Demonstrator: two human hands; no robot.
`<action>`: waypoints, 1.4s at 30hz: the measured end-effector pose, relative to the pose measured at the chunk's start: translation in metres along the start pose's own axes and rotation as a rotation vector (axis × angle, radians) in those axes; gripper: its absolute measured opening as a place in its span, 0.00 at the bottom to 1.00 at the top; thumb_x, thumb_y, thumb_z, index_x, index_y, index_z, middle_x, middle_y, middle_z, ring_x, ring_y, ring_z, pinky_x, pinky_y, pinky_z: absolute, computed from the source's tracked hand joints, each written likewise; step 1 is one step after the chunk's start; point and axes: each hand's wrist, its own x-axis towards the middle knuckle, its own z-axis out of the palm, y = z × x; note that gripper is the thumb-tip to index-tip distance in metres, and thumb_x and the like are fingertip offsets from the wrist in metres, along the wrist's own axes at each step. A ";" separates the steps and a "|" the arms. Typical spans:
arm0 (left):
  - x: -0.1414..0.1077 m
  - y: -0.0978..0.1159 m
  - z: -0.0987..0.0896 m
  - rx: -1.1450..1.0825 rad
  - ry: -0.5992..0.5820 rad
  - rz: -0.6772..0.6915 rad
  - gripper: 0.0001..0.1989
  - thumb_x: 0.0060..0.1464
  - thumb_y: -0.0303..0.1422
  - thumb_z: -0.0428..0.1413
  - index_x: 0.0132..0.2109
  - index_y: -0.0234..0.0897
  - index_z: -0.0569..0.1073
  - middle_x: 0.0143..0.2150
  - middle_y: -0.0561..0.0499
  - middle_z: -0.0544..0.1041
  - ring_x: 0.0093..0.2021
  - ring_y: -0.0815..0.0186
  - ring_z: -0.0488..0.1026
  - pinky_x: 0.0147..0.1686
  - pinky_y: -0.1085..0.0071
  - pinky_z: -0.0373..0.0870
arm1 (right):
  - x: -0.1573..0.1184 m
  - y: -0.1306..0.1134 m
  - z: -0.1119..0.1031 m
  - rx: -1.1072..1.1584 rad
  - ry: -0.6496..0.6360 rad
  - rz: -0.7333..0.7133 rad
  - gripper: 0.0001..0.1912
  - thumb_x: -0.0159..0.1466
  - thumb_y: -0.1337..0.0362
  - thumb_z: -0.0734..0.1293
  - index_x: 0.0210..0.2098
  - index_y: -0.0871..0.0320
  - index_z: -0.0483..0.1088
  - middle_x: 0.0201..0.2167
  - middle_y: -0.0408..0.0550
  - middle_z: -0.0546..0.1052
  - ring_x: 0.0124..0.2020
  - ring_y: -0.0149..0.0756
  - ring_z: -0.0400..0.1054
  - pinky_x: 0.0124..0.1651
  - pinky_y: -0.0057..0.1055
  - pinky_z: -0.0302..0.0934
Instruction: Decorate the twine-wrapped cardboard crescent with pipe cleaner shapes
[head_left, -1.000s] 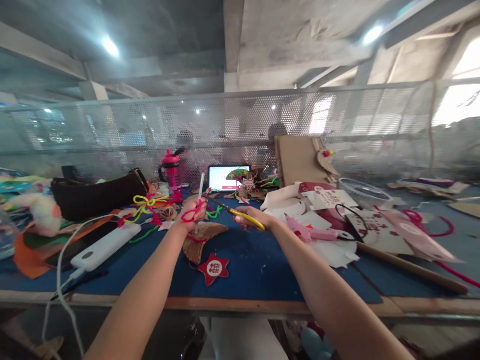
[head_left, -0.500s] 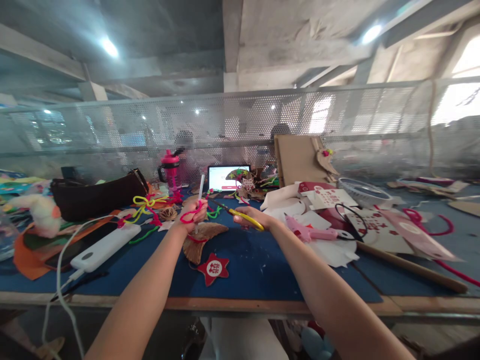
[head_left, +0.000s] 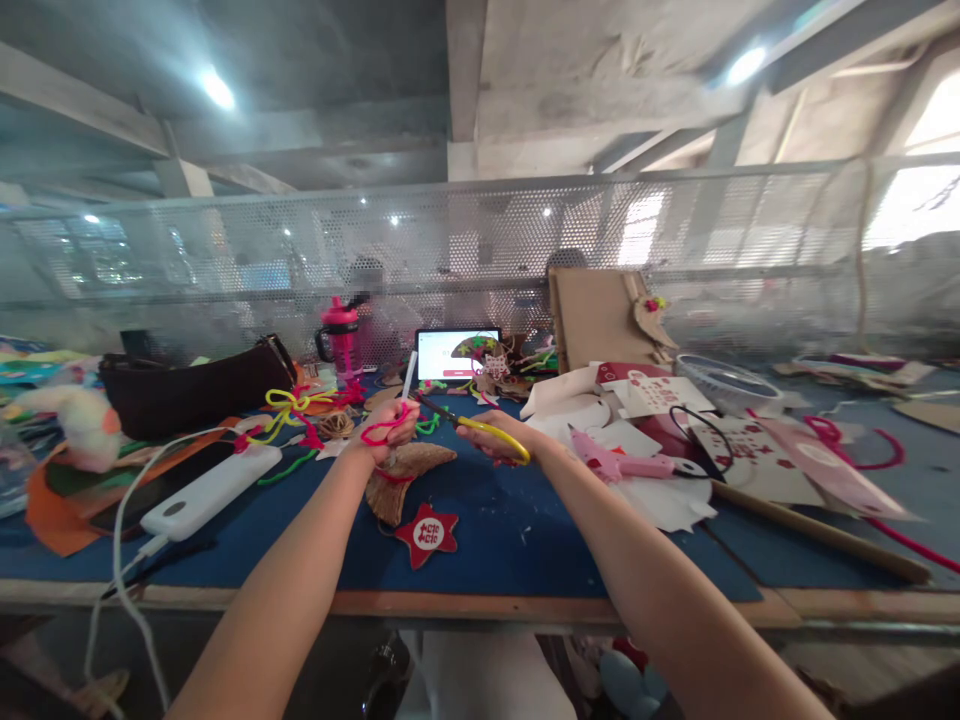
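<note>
My left hand is closed around a translucent white stick that points upward and a bright pink pipe cleaner that loops over the hand. In my right hand are yellow-handled scissors. Their dark blades reach left to the fingers of my left hand; whether they touch the pipe cleaner I cannot tell. Below the left hand lies a brown crescent of rough, cord-like material with a pink strand across it. A red star with a white round label lies nearer the table edge.
A white power strip with cables and a black pouch are at left. A pink bottle and a lit tablet stand behind. To the right are a pink glue gun, paper pieces, a wooden stick and cardboard.
The white stick has tipped slightly to the right, with the left hand shifting a little that way. The scissors have turned slightly, showing more of the lower handle. Nothing was let go.
</note>
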 end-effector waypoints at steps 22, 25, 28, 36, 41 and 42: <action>-0.020 0.031 -0.022 -0.450 0.223 0.358 0.19 0.60 0.31 0.42 0.20 0.36 0.57 0.08 0.59 0.48 0.09 0.76 0.44 0.12 0.78 0.44 | 0.013 0.026 -0.020 -0.747 0.338 0.195 0.26 0.56 0.42 0.60 0.29 0.60 0.72 0.30 0.60 0.75 0.34 0.50 0.70 0.32 0.36 0.58; -0.020 0.031 -0.026 -0.551 0.250 0.391 0.20 0.61 0.30 0.40 0.20 0.36 0.59 0.08 0.59 0.51 0.09 0.76 0.46 0.12 0.79 0.45 | 0.009 0.028 -0.018 -0.826 0.314 0.296 0.22 0.58 0.49 0.62 0.36 0.62 0.74 0.36 0.64 0.76 0.40 0.52 0.71 0.37 0.38 0.62; -0.018 0.030 -0.027 -0.601 0.225 0.351 0.21 0.62 0.30 0.38 0.21 0.34 0.61 0.09 0.59 0.53 0.09 0.77 0.48 0.12 0.80 0.45 | 0.007 0.025 -0.016 -0.901 0.255 0.350 0.20 0.57 0.54 0.65 0.40 0.64 0.74 0.38 0.64 0.76 0.43 0.51 0.71 0.40 0.37 0.64; -0.017 0.030 -0.032 -0.687 0.203 0.357 0.26 0.63 0.29 0.32 0.21 0.33 0.63 0.09 0.57 0.54 0.08 0.78 0.49 0.11 0.79 0.44 | 0.005 0.008 -0.011 -1.014 0.305 0.364 0.19 0.55 0.60 0.69 0.43 0.64 0.73 0.42 0.63 0.75 0.45 0.49 0.70 0.41 0.35 0.65; -0.019 0.029 -0.034 -0.732 0.185 0.376 0.25 0.63 0.30 0.34 0.21 0.33 0.64 0.09 0.57 0.54 0.09 0.78 0.49 0.12 0.79 0.46 | 0.011 0.004 -0.008 -1.065 0.295 0.328 0.17 0.58 0.59 0.65 0.40 0.65 0.75 0.39 0.63 0.76 0.44 0.50 0.71 0.41 0.36 0.64; -0.019 0.029 -0.034 -0.738 0.173 0.381 0.25 0.63 0.30 0.33 0.21 0.32 0.64 0.09 0.57 0.54 0.09 0.78 0.50 0.12 0.79 0.46 | 0.016 0.002 -0.004 -1.073 0.302 0.297 0.16 0.60 0.59 0.63 0.41 0.63 0.75 0.40 0.62 0.76 0.44 0.49 0.71 0.42 0.36 0.64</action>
